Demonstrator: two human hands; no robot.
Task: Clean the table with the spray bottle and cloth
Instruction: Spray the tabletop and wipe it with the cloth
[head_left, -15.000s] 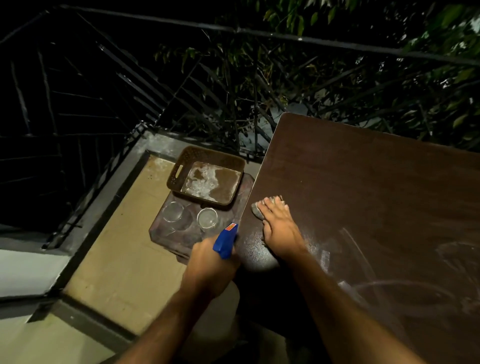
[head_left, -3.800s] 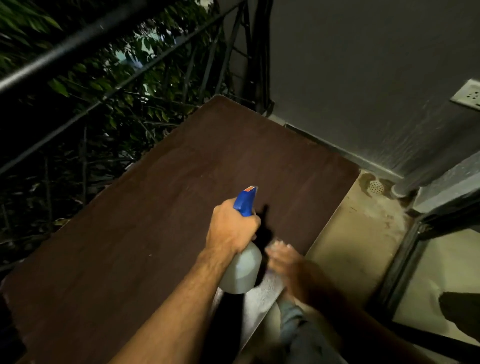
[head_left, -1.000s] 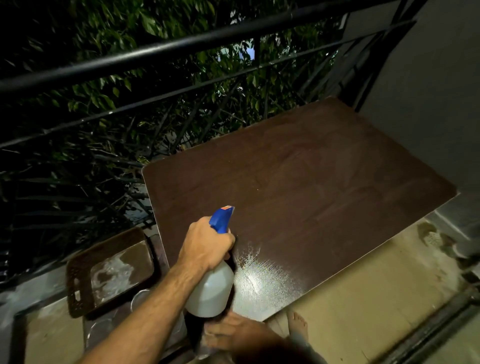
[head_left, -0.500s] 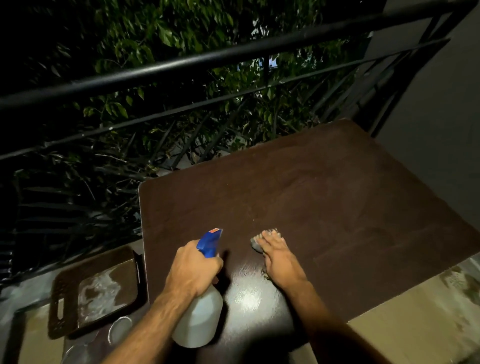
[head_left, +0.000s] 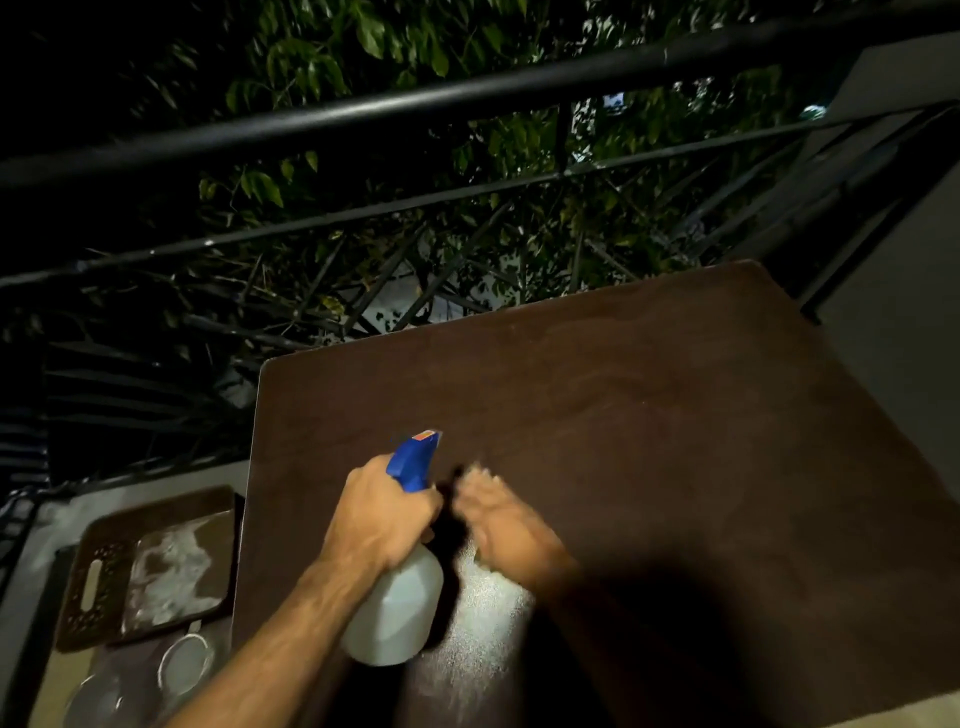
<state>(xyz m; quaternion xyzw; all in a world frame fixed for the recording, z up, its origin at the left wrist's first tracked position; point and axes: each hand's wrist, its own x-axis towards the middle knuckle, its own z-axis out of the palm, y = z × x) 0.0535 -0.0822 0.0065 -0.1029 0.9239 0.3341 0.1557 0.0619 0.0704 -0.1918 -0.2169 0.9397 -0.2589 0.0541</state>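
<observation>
Table (head_left: 649, 441): big dark top; near-left patch glistens wet, and the far and right stretches look dry, so I judge you're only partly through.
Spray bottle (head_left: 397, 608): just above that wet patch, blue head pointing far, white body near.
Left hand (head_left: 382, 519): you've got it wrapped tight round the bottle's neck.
Right hand (head_left: 498, 512): blurred, flat on the tabletop beside the bottle; open or clutching, I cannot tell.
Cloth: likely under that palm, hidden from view.

table (head_left: 649, 415): your dark wood-look top, wet sheen near you; spray bottle (head_left: 395, 608): translucent white plastic, glossy blue head | railing (head_left: 467, 98): smooth black metal
</observation>
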